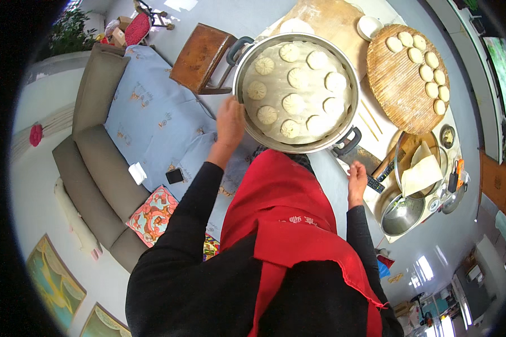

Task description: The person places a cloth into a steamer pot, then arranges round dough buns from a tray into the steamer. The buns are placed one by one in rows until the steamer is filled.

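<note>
A wide metal steamer pot [356, 105] with black side handles stands before me. Several pleated buns [294, 104] rest apart on its cloth liner [278, 90]. My left hand [231, 124] is at the pot's left rim, fingers bent; whether it grips the rim or only touches it, I cannot tell. Just below the pot's lower right handle [346, 141] is my right hand [357, 181], loosely curled with nothing visible in it. On a round wooden board [398, 90] to the right lie several small rounds of dough [426, 73].
A floury board [320, 17] and a white bowl [369, 28] lie behind the pot. To the right are chopsticks [369, 122], a remote control [375, 184], a glass lid [399, 156] and a metal bowl [402, 217]. A wooden stool [202, 57] and sofa [105, 168] stand left.
</note>
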`<state>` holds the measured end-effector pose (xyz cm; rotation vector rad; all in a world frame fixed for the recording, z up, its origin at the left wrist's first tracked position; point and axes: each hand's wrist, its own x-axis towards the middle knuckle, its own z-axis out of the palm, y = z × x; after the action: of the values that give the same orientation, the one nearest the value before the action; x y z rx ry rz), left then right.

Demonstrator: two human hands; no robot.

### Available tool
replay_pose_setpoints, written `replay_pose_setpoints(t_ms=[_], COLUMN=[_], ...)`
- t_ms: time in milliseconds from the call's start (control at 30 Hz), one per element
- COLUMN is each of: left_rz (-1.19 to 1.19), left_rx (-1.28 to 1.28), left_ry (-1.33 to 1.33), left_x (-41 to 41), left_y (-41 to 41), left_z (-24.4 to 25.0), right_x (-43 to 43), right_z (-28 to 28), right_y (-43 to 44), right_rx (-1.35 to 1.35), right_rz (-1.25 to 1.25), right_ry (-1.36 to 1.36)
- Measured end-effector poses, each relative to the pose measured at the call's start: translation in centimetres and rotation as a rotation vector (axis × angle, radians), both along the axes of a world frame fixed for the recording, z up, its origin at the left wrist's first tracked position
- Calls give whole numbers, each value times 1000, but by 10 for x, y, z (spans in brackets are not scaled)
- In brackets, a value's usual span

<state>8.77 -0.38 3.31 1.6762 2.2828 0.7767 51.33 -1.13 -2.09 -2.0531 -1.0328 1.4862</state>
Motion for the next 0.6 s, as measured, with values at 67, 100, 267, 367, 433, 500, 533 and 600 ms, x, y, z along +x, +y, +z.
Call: replay_pose_setpoints(t_ms=[67, 100, 267, 367, 433, 500, 533, 600], left_rz=[126, 145, 331, 345, 340, 227, 171, 79], left_rx=[12, -5, -239, -247, -230, -371, -450, -532], left_ry=[252, 164, -216, -246, -280, -410, -476, -420], left_x=[-21, -31, -88, -106, -113, -123, -126, -132], left_y=[-12, -16, 33, 83, 118, 146, 156, 169], left_z=[-5, -8, -31, -43, -49, -51, -52, -54], right_x=[-10, -15, -41, -53, -58, -62, -62, -61], right_z=[-7, -8, -10, -14, -18, -21, -21, -20], right_y=[21, 30, 70, 80, 89, 96, 99, 105], right_rx=[72, 86, -122, -132, -143, -143, -182, -257], right_rz=[-87, -144, -229, -399, -438, -454, -462, -487], right_ry=[80, 115, 434, 519, 497, 410, 407, 376])
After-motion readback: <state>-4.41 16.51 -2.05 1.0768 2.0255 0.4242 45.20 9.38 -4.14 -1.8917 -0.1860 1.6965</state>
